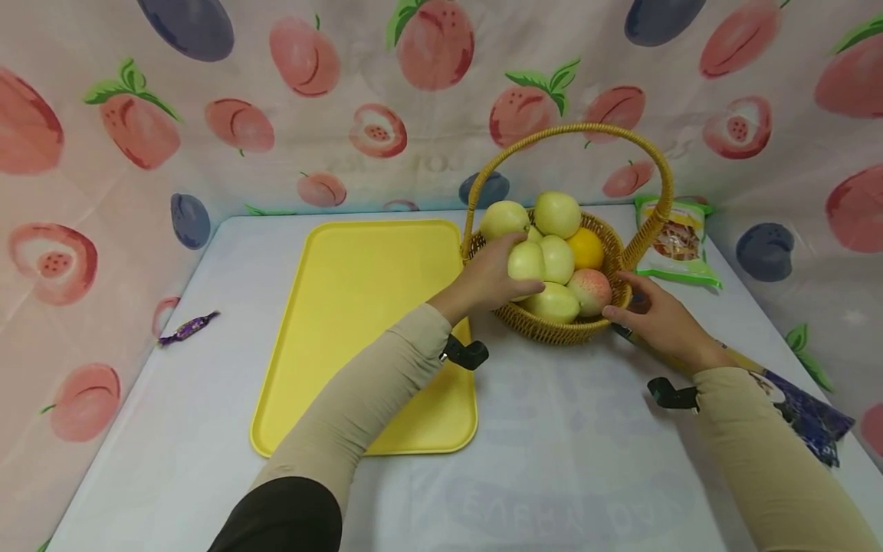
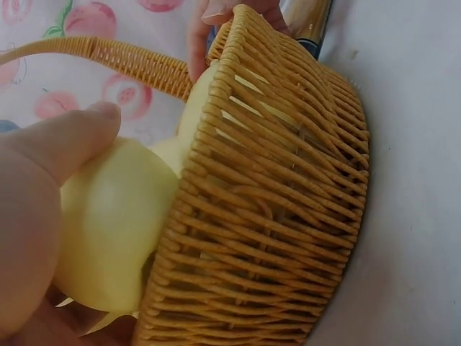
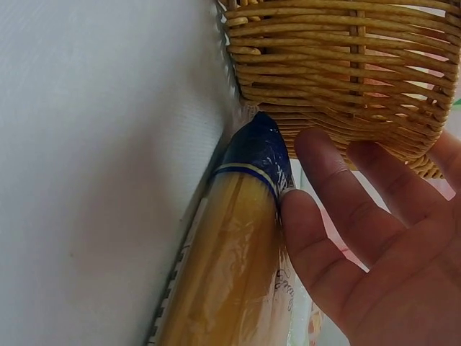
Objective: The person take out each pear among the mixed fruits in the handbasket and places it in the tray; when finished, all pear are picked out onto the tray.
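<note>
A wicker basket (image 1: pixel 552 331) with a tall handle holds several pale green fruits, an orange (image 1: pixel 586 249) and a blush-pink peach (image 1: pixel 592 291). My left hand (image 1: pixel 493 280) reaches in over its near left side and grips a pale green fruit (image 2: pixel 119 223), thumb on top and fingers partly hidden underneath. That fruit bulges past the rim in the left wrist view. At the right side, by the foot of the handle, my right hand (image 1: pixel 662 322) holds the basket, thumb at the rim. Lower fingers (image 3: pixel 324 155) lie against the outer weave.
Left of the basket lies a yellow tray (image 1: pixel 386 268). A purple wrapped candy (image 1: pixel 188 329) sits at the far left. Behind the right hand is a green-edged snack packet (image 1: pixel 679 241). A long blue-ended plastic pack (image 3: pixel 230 245) lies beneath the right hand and forearm.
</note>
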Action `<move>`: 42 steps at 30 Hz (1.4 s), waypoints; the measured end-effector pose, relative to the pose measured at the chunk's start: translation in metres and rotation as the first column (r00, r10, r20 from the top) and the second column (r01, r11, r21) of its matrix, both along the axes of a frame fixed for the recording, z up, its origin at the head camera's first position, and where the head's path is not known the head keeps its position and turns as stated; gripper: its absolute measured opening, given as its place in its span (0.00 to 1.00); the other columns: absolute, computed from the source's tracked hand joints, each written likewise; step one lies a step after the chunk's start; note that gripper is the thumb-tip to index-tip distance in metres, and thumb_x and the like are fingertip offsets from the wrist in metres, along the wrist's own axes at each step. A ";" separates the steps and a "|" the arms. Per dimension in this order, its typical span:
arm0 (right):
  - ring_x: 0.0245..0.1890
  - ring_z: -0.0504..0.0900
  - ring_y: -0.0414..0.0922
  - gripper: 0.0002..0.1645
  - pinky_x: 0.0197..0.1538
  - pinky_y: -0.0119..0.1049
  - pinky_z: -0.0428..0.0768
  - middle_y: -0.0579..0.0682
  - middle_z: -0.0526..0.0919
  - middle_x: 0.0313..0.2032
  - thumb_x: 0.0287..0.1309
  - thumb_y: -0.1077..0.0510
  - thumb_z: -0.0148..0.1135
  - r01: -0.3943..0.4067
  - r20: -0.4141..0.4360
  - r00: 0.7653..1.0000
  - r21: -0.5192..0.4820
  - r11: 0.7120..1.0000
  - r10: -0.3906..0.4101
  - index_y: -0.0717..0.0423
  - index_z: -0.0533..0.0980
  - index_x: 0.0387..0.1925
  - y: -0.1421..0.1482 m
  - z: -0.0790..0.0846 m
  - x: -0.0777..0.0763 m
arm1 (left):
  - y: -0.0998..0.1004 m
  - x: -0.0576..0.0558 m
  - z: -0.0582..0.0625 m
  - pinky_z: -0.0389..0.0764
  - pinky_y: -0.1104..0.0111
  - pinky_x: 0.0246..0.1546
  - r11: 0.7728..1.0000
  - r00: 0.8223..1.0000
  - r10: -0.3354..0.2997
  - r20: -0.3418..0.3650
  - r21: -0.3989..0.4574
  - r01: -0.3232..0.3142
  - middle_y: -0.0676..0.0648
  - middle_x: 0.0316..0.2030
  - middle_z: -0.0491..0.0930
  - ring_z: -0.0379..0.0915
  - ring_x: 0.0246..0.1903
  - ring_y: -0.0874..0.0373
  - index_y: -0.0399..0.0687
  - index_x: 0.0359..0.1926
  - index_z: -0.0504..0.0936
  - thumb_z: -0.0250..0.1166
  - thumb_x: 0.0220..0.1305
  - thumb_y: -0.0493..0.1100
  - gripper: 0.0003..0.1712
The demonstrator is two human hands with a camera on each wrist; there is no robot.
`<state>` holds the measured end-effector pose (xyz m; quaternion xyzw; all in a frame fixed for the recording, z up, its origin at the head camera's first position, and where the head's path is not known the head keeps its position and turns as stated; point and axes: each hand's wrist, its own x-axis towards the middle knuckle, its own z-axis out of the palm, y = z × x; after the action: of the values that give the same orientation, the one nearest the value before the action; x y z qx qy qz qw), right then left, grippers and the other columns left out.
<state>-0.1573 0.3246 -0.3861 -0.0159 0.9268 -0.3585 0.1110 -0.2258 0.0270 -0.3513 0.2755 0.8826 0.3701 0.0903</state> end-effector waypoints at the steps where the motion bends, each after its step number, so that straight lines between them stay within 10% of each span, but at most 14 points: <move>1: 0.59 0.66 0.64 0.57 0.57 0.64 0.68 0.69 0.60 0.68 0.65 0.32 0.60 0.001 0.000 1.000 0.000 1.000 -0.001 0.54 0.46 0.80 0.000 0.000 0.000 | -0.001 0.000 0.001 0.68 0.63 0.63 1.000 1.000 -0.002 -0.001 0.000 0.002 0.44 0.70 0.64 0.63 0.65 0.52 0.44 0.76 0.58 0.70 0.63 0.55 0.49; 28: 0.59 0.65 0.64 0.58 0.58 0.65 0.67 0.69 0.58 0.69 0.64 0.32 0.60 0.011 0.003 1.000 -0.006 1.000 -0.011 0.55 0.45 0.80 0.001 -0.005 0.001 | -0.062 0.040 0.011 0.73 0.58 0.56 0.997 0.994 -0.056 -0.091 0.043 0.060 0.42 0.65 0.69 0.69 0.59 0.51 0.42 0.72 0.62 0.73 0.61 0.47 0.44; 42: 0.61 0.64 0.65 0.59 0.60 0.66 0.64 0.69 0.58 0.70 0.63 0.31 0.60 0.010 0.005 1.000 -0.029 1.000 -0.010 0.54 0.45 0.80 -0.001 -0.002 0.001 | -0.109 0.037 0.009 0.74 0.52 0.53 0.998 0.993 0.049 -0.107 0.050 -0.044 0.38 0.61 0.67 0.66 0.55 0.47 0.43 0.68 0.67 0.77 0.56 0.46 0.43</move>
<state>-0.1562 0.3232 -0.3883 -0.0119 0.9212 -0.3727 0.1114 -0.1888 -0.0817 -0.3423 0.2765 0.8834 0.3774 0.0273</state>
